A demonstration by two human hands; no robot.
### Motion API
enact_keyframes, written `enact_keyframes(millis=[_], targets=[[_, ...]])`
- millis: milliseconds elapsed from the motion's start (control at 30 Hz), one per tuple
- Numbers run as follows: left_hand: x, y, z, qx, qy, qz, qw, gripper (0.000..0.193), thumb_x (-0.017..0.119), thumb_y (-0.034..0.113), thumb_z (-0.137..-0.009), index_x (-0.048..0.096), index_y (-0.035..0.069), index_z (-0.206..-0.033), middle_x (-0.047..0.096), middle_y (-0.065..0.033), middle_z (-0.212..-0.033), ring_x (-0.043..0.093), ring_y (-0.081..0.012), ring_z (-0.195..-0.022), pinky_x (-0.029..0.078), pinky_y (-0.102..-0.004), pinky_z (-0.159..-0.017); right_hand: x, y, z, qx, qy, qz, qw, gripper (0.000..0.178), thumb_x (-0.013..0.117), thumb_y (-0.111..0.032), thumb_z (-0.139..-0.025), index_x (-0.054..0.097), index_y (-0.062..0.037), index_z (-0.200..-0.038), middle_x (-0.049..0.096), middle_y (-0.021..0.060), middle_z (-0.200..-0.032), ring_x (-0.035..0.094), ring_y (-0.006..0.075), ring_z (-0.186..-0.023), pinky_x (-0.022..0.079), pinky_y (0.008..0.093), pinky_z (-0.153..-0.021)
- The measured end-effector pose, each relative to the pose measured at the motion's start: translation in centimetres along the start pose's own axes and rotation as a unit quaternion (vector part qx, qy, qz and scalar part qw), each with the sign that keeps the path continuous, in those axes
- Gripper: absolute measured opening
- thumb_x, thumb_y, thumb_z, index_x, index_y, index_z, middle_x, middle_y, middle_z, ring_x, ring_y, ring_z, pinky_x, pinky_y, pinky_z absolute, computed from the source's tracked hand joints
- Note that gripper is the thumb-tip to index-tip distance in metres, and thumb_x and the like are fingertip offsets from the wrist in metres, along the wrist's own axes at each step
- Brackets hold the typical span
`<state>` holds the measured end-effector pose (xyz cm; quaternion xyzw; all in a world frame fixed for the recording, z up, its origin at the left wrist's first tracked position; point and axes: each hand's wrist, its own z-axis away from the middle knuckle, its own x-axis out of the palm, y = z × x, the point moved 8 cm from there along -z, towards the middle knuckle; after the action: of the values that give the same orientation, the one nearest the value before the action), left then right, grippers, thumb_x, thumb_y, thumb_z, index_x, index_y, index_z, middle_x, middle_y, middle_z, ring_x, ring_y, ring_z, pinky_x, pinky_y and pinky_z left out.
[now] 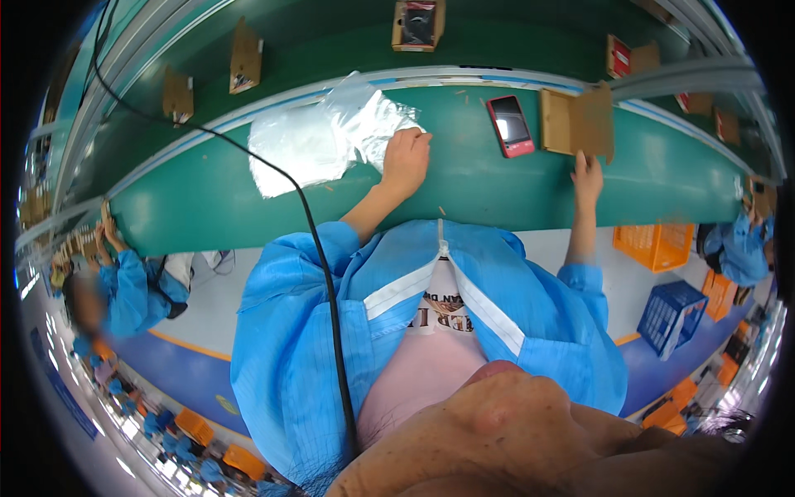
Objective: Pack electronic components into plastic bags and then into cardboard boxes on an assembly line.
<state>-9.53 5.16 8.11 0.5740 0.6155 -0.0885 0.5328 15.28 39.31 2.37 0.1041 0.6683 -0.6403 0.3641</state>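
Note:
A heap of clear plastic bags (302,145) lies on the green work table. My left hand (406,159) is closed at the heap's right edge, its curled fingers pinching the film. To the right, a small brown cardboard box (556,124) lies with its lid (590,123) swung out to the right side. My right hand (586,176) grips the near edge of that lid, its fingertips partly hidden. Between the hands, closer to the box, rests a red handheld device (511,127) with a dark, shiny screen. It touches neither hand.
Behind the table runs a green shelf with several cardboard boxes, one open box (418,26) holding a dark item. A black cable (286,172) hangs across the view. Orange (654,246) and blue crates (672,319) stand on the floor at right. Co-workers in blue sit at both sides.

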Motion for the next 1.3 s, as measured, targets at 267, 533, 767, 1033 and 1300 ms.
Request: enact_keyframes(millis=[267, 533, 767, 1033, 1300], targets=[[-0.2, -6.2, 2.0, -0.066, -0.046, -0.068, 0.994, 0.014, 0.064, 0.010, -0.077, 0.055, 0.004, -0.086, 0.054, -0.0126, -0.086, 0.051, -0.0325, -0.082, 0.042, -0.0413, -0.073, 4.5, -11.1, 7.2, -0.072, -0.274, 0.116, 0.952, 0.032, 0.065, -0.031, -0.085, 0.062, 0.0012, -0.083, 0.063, 0.0125, -0.068, 0.063, 0.0285, -0.066, 0.050, 0.0371, -0.060], [0.7, -4.1, 1.4, -0.026, -0.016, -0.044, 0.999, 0.010, 0.060, 0.004, -0.071, 0.057, 0.006, -0.080, 0.053, -0.0103, -0.079, 0.053, -0.0294, -0.077, 0.043, -0.0405, -0.066, 15.8, -15.4, 3.2, -0.209, -0.175, 0.348, 0.897, 0.080, 0.074, -0.035, -0.069, 0.038, -0.0175, -0.139, 0.040, 0.0214, -0.131, 0.044, 0.0417, -0.113, 0.042, 0.0497, -0.092], [0.3, -5.0, 1.6, -0.136, 0.009, 0.023, 0.990, 0.004, 0.061, 0.007, -0.080, 0.062, 0.004, -0.082, 0.057, -0.0136, -0.080, 0.056, -0.0330, -0.079, 0.046, -0.0411, -0.069, 14.2, -15.4, 4.8, 0.027, -0.285, -0.203, 0.936, 0.049, 0.073, -0.037, -0.077, 0.053, -0.0010, -0.103, 0.058, 0.0099, -0.088, 0.063, 0.0162, -0.076, 0.054, 0.0275, -0.052], [1.2, -7.5, 1.8, -0.192, 0.031, 0.095, 0.976, 0.011, 0.061, 0.009, -0.081, 0.066, 0.002, -0.088, 0.065, -0.0164, -0.084, 0.063, -0.0332, -0.077, 0.049, -0.0386, -0.069, 17.5, -14.4, 15.7, 0.061, -0.280, -0.435, 0.853, 0.032, 0.059, -0.021, -0.092, 0.047, 0.0021, -0.110, 0.063, 0.0134, -0.087, 0.065, 0.0178, -0.066, 0.054, 0.0267, -0.060], [0.3, -10.9, 2.9, -0.411, 0.086, 0.176, 0.890, 0.012, 0.061, 0.011, -0.084, 0.064, 0.001, -0.090, 0.064, -0.0131, -0.073, 0.062, -0.0231, -0.062, 0.048, -0.0319, -0.059, 17.0, -17.3, 19.2, -0.345, -0.230, 0.068, 0.907, 0.023, 0.064, -0.026, -0.086, 0.058, -0.0049, -0.094, 0.058, 0.0098, -0.086, 0.062, 0.0267, -0.065, 0.049, 0.0364, -0.056]])
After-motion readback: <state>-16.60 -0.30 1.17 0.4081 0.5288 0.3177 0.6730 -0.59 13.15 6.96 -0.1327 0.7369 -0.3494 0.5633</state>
